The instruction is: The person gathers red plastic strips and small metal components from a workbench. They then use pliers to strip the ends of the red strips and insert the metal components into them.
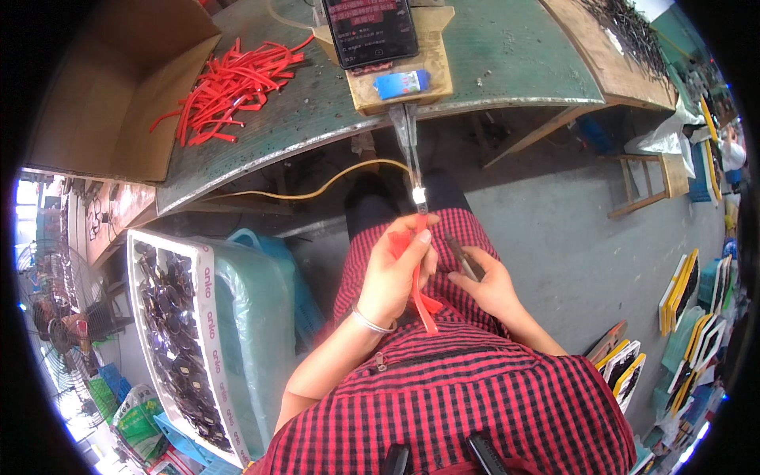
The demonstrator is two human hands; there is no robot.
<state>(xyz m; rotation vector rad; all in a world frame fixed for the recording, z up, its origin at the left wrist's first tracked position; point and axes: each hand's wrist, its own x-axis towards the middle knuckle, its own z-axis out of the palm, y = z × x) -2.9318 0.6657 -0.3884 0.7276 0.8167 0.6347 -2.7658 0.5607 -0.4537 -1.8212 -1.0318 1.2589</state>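
Above my lap, my left hand pinches several red strips, whose loose ends hang down over the checked apron. The upper end of one strip meets the tip of a narrow metal fixture that juts out from the bench; a bright white spot shows at that tip. Just to the right, my right hand is closed around a slim dark metal tool, its kind not clear, pointing up and left. On the bench at the far left lies a pile of red strips.
A phone and a blue-white packet rest on the yellowish block at the bench edge. An open cardboard box stands far left. Beside my left arm sits a white tray of dark pieces. A yellow tube hangs below the bench.
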